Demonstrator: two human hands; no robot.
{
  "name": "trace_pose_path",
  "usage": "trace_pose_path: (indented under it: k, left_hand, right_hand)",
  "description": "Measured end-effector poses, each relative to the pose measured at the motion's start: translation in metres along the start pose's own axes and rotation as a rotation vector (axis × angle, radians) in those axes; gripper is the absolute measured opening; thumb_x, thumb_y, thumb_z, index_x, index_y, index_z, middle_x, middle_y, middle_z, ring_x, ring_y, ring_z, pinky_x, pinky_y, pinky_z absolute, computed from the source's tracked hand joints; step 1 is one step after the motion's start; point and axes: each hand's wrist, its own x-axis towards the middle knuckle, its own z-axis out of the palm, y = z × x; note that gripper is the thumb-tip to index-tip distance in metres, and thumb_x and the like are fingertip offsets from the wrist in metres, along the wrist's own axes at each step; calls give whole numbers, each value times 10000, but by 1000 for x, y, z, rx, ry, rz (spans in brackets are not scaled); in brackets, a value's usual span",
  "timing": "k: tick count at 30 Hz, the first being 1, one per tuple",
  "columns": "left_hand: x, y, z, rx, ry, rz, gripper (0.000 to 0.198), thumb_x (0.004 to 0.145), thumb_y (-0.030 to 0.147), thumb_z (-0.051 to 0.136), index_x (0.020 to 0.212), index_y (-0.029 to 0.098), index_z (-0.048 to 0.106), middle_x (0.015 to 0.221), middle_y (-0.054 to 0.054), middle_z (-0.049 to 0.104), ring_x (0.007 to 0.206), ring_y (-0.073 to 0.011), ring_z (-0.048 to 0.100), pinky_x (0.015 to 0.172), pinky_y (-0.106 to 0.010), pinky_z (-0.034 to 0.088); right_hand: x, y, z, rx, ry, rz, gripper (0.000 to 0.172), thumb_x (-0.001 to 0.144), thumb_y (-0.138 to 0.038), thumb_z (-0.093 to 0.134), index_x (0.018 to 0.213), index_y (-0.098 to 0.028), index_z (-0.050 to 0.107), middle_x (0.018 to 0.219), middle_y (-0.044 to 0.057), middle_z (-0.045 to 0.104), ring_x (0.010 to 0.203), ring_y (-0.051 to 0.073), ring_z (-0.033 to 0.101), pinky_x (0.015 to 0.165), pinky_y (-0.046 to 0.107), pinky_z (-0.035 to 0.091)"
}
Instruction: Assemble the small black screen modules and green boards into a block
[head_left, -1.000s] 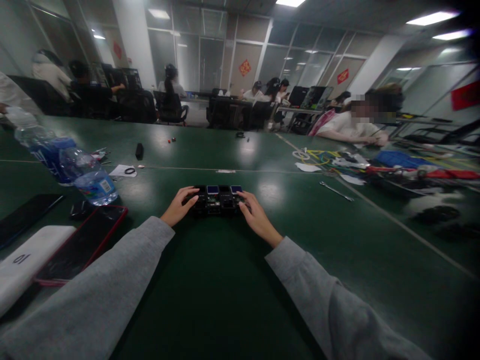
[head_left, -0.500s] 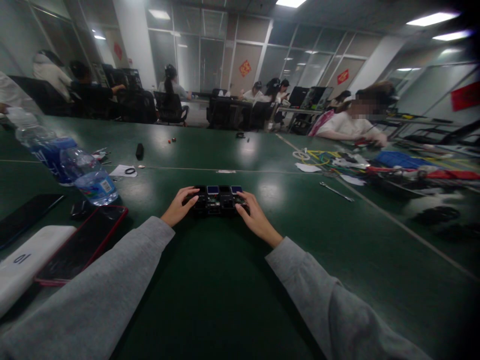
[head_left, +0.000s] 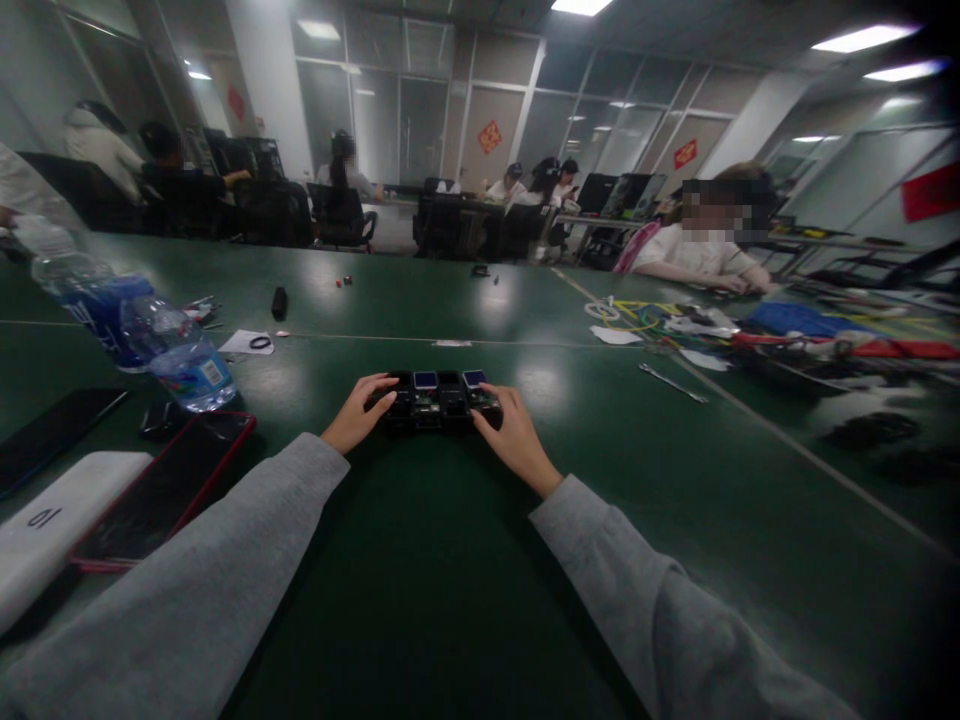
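Observation:
A black electronic device [head_left: 439,408] with two small screens on its upper side lies on the green table in front of me. Bits of circuit board show in its open sections. Its left end is gripped by my left hand [head_left: 360,412], thumb in front and fingers over the back. At the opposite end, my right hand [head_left: 514,430] pinches the section that bears the right screen [head_left: 475,379]. That section is slightly askew from the rest; whether it is joined to its neighbour I cannot tell.
Two plastic bottles [head_left: 178,355] stand on the left, near a red-edged phone [head_left: 169,490] and a white power bank [head_left: 64,520]. A wrench [head_left: 673,383] lies to the right, before tangled cables [head_left: 637,315]. Beyond them sits a co-worker [head_left: 694,250].
My right hand has shifted slightly, and the device's right section with its screen has turned and moved a little to the right. The left hand stays put. The co-worker's head has moved.

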Motion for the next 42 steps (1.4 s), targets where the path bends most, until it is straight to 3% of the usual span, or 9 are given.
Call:
trace_pose_path:
  k: [7, 12, 17, 20, 23, 27, 32, 37, 42]
  left_hand:
    - [-2, 3, -1, -16, -17, -41, 414, 883, 459, 446, 1217, 233, 541, 1356, -84, 421, 1272, -243, 412, 1040, -439, 384]
    - [-2, 4, -1, -33, -15, -37, 398, 880, 461, 460, 1209, 254, 545, 1355, -66, 425, 1280, -239, 400, 1057, -446, 361]
    - [-2, 4, -2, -33, -15, -36, 391, 881, 454, 465, 1206, 253, 548, 1350, -67, 428, 1289, -235, 386, 1074, -457, 335]
    - [-1, 2, -1, -36, -14, -31, 387, 881, 452, 465, 1203, 254, 549, 1349, -68, 429, 1285, -233, 391, 1069, -457, 342]
    - [0, 0, -1, -29, -12, -23, 394, 882, 455, 462, 1207, 249, 547, 1350, -70, 430, 1286, -230, 390, 1077, -452, 331]
    - [0, -2, 0, -16, -9, -14, 386, 886, 449, 460, 1203, 247, 547, 1345, -71, 435, 1285, -218, 393, 1088, -447, 316]
    - [0, -1, 0, -26, -5, 0, 384, 885, 430, 465, 1201, 229, 548, 1334, -82, 443, 1282, -216, 397, 1084, -441, 323]
    - [-1, 0, 0, -43, -11, -18, 377, 884, 440, 468, 1197, 245, 549, 1345, -77, 433, 1284, -227, 399, 1071, -457, 340]
    - [-1, -3, 0, -63, -16, -17, 390, 883, 449, 468, 1201, 238, 548, 1350, -85, 422, 1291, -226, 393, 1072, -448, 340]
  right_hand:
    - [4, 15, 2, 61, 90, 48, 391, 826, -303, 560, 1196, -176, 545, 1122, 100, 564, 1027, 231, 555, 924, 404, 452]
    - [6, 30, 5, 176, 128, 198, 427, 838, -342, 507, 1227, -170, 543, 1120, 98, 584, 993, 226, 563, 912, 403, 444]
    - [7, 40, 6, -2, 218, 282, 402, 862, -373, 406, 1106, -146, 629, 1028, 121, 582, 1018, 268, 489, 946, 475, 376]
    - [8, 41, 6, -42, 243, 284, 421, 884, -407, 374, 1106, -147, 619, 994, 118, 581, 999, 271, 472, 943, 497, 362]
    - [6, 34, 3, -29, 261, 214, 499, 842, -488, 502, 1221, -167, 548, 1071, 118, 547, 1020, 268, 476, 933, 482, 387]
    - [5, 24, 0, 45, 208, 91, 475, 805, -410, 588, 1229, -197, 556, 1145, 109, 526, 1020, 243, 523, 909, 417, 438]
    - [6, 33, 3, 175, 207, 216, 402, 894, -405, 433, 1189, -177, 585, 1096, 100, 604, 966, 234, 575, 884, 427, 452]
    - [6, 40, 4, 122, 167, 263, 426, 918, -454, 365, 1141, -188, 611, 1046, 92, 633, 986, 254, 565, 890, 466, 438]
    - [4, 26, 7, 40, 141, 126, 589, 815, -493, 570, 1284, -146, 493, 1196, 140, 568, 1107, 275, 527, 950, 467, 423]
